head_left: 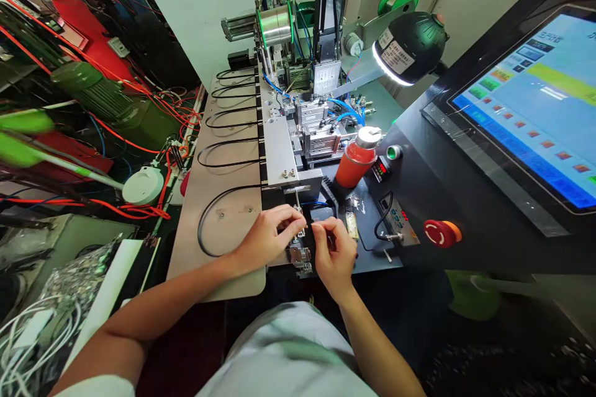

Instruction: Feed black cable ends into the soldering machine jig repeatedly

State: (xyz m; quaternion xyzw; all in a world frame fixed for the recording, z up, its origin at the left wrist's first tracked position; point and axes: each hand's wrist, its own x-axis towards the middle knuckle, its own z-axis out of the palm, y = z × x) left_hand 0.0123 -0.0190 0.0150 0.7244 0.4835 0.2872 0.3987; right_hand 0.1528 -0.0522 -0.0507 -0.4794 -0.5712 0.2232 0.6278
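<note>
My left hand point(272, 232) reaches in over the beige plate point(233, 279), thumb and fingers pinched together by a small metal fixture point(300, 255) at the front of the machine. Facing it, my right hand point(336, 253) is also closed in a pinch, its fingertips a short gap away. Whatever sits between the fingertips of either hand is too small to make out. Several looped black cables point(203, 211) lie on the plate, their ends running to the metal guide rail point(278, 149).
Behind the rail stands a machine with a wire spool point(275, 26). An orange-red bottle point(352, 164) stands right of it, below a lit lamp point(410, 49). Farther right are a red emergency-stop button point(440, 233) and a touchscreen point(535, 105). Bagged parts and white cables point(41, 335) lie at lower left.
</note>
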